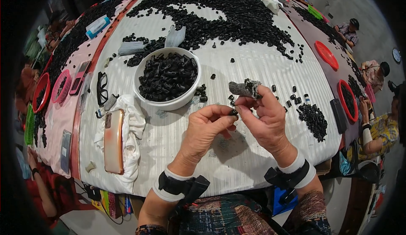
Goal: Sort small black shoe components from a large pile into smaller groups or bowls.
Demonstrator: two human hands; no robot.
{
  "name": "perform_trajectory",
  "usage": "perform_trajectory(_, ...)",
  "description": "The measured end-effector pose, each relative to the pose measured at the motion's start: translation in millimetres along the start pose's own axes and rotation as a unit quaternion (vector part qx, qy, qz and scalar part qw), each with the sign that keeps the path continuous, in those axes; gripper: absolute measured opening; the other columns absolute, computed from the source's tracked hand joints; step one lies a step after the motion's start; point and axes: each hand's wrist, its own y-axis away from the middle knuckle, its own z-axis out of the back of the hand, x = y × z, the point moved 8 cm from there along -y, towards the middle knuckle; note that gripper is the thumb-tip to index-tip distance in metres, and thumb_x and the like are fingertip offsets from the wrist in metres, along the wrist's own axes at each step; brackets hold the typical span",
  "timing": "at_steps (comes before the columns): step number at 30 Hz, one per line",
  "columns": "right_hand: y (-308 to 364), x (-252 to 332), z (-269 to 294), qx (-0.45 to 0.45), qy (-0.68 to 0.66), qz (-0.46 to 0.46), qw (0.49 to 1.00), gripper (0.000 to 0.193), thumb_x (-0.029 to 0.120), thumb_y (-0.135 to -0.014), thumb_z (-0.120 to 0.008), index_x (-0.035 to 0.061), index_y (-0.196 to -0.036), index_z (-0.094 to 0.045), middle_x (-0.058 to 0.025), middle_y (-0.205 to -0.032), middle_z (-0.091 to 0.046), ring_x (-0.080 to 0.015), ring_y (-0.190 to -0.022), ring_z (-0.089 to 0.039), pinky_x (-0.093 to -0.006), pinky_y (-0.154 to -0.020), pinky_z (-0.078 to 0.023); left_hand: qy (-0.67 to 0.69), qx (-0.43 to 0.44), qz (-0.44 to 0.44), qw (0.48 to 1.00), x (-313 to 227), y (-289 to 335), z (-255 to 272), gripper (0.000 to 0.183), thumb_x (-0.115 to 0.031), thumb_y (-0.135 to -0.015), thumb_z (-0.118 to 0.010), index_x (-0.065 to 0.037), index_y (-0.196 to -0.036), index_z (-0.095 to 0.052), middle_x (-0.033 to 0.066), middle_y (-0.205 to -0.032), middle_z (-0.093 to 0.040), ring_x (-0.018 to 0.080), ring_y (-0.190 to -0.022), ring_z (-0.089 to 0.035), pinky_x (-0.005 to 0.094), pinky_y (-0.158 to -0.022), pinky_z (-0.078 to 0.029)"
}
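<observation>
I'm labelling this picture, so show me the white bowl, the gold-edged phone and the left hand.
White bowl (171,105): head view, on its near outer wall.
Gold-edged phone (113,142): head view, mid-way on its upward face.
Left hand (204,126): head view, on its middle.

Left hand (205,127) pinches a small black piece (233,113); right hand (267,124) at its three o'clock, white bowl (171,105) at eleven.

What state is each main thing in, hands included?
Left hand: pinching a black part
Right hand: close beside it, contact unclear
Gray finger cover: worn, right hand
White bowl: heaped with black pieces
Phone: face down on white cloth
White cloth: crumpled
Small black pile, right: loosely heaped
</observation>
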Motion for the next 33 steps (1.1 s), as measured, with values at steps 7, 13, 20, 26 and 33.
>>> perform_trajectory(7, 4.4, 2.7, 3.9, -0.063, 0.053, 0.073, 0.994, 0.028, -0.004, -0.078, -0.064, -0.0019, -0.104, -0.053, -0.0100, -0.085, -0.064, -0.0147, -0.075, -0.064, -0.0262, -0.067, -0.051, -0.017, -0.018, -0.015, 1.000, -2.3, -0.3, 2.7, 0.020, -0.007, -0.082, -0.068, 0.003, -0.099, -0.063, 0.0081, -0.085, -0.067, 0.0127, -0.072, -0.065, 0.0224, -0.057, -0.052)
perform_trajectory(13, 5.6, 19.4, -1.2, -0.047, 0.149, 0.149, 0.976, 0.020, -0.006, -0.077, -0.065, -0.0015, -0.095, -0.056, -0.0114, -0.082, -0.062, -0.0179, -0.070, -0.063, -0.0262, -0.059, -0.051, -0.030, -0.022, -0.023, 0.999, -3.3, -0.2, 3.1, 0.021, -0.008, -0.082, -0.067, 0.003, -0.100, -0.064, 0.0079, -0.082, -0.067, 0.0122, -0.071, -0.064, 0.0224, -0.057, -0.052)
perform_trajectory(20, 6.5, 25.6, -3.2, -0.053, 0.191, 0.178, 0.964, 0.019, -0.009, -0.074, -0.063, -0.0008, -0.089, -0.054, -0.0099, -0.071, -0.053, -0.0189, -0.059, -0.056, -0.0286, -0.051, -0.047, -0.056, -0.025, -0.022, 0.998, -3.9, -0.5, 3.7, 0.020, -0.008, -0.082, -0.067, 0.002, -0.099, -0.064, 0.0078, -0.083, -0.067, 0.0114, -0.071, -0.064, 0.0222, -0.058, -0.052)
perform_trajectory(26, 9.8, 21.4, -1.8, -0.043, 0.184, 0.164, 0.968, 0.020, -0.009, -0.073, -0.063, -0.0005, -0.089, -0.054, -0.0096, -0.071, -0.053, -0.0190, -0.059, -0.056, -0.0281, -0.051, -0.045, -0.085, -0.035, -0.021, 0.996, -4.2, -0.4, 5.7, 0.019, -0.007, -0.082, -0.067, 0.002, -0.099, -0.064, 0.0078, -0.083, -0.067, 0.0115, -0.072, -0.064, 0.0220, -0.057, -0.052)
perform_trajectory(33, 13.0, 21.7, 2.2, -0.045, 0.182, 0.168, 0.968, 0.022, -0.012, -0.069, -0.061, -0.0015, -0.088, -0.056, -0.0117, -0.074, -0.054, -0.0217, -0.062, -0.055, -0.0287, -0.053, -0.046, -0.079, -0.040, -0.023, 0.996, -6.5, 1.1, 3.5, 0.018, -0.007, -0.083, -0.066, 0.002, -0.098, -0.064, 0.0077, -0.083, -0.068, 0.0123, -0.073, -0.065, 0.0224, -0.056, -0.052)
